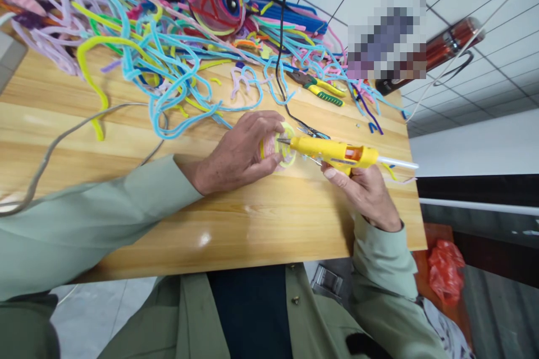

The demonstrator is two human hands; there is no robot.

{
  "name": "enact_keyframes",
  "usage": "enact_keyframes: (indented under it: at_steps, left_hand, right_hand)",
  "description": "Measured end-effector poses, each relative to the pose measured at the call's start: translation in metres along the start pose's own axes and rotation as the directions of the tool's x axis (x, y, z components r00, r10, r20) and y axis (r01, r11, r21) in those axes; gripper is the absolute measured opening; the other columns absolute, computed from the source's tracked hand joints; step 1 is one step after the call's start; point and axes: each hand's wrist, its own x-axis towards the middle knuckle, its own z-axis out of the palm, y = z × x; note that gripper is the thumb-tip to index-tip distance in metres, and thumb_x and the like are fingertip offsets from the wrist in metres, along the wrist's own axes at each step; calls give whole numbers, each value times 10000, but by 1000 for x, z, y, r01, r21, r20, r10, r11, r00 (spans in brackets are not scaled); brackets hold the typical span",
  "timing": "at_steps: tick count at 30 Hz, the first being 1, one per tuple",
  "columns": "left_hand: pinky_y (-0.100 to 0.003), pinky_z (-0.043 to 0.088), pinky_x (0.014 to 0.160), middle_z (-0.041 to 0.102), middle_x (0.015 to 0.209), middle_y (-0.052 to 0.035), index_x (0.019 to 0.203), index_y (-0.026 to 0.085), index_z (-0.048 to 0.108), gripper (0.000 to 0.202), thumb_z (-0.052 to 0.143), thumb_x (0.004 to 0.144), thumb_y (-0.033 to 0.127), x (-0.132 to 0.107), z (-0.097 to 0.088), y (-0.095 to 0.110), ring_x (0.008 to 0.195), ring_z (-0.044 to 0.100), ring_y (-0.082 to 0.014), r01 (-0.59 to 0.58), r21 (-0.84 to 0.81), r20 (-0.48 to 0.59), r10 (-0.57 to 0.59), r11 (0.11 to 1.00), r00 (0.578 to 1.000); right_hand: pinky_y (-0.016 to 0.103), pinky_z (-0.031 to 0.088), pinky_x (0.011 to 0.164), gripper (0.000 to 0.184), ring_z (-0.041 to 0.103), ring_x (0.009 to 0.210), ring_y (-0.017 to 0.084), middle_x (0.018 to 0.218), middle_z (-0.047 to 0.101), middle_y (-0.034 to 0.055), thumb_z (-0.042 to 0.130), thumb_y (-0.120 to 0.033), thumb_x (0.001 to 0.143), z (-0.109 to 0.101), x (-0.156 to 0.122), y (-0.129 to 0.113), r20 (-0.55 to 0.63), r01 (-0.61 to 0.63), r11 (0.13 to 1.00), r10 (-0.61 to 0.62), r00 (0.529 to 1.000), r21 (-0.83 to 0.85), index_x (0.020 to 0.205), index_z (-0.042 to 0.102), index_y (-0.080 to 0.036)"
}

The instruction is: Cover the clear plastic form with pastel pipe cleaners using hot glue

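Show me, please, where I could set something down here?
Bare wood runs along the near edge of the table, short of the left hand on the coiled disc and the right hand with the glue gun. Pipe cleaners and pliers crowd the far side.

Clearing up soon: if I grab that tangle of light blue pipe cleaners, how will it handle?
The light blue pipe cleaners probably feel light and bendy, given their loose curls. Tangled with other colours, they would likely drag neighbours along. Fuzzy, so hardly slippery.
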Motion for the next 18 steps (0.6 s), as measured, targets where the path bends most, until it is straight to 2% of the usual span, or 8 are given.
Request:
enact_keyframes:
  at_steps: [18]
  left_hand:
    - [-536, 554, 1234, 662, 1520, -156, 1461, 277, 494, 407, 664, 1094, 322, 0, 0, -1, 1454, 654, -333, 8, -9, -1, -8, 1000, 1000]
  right_hand:
    - [389, 652, 881, 296, 800, 923, 260, 1007, 859, 42, 774, -554, 1055, 0, -2, 4, -31, 26, 999, -25, 999, 29, 1078, 839, -266]
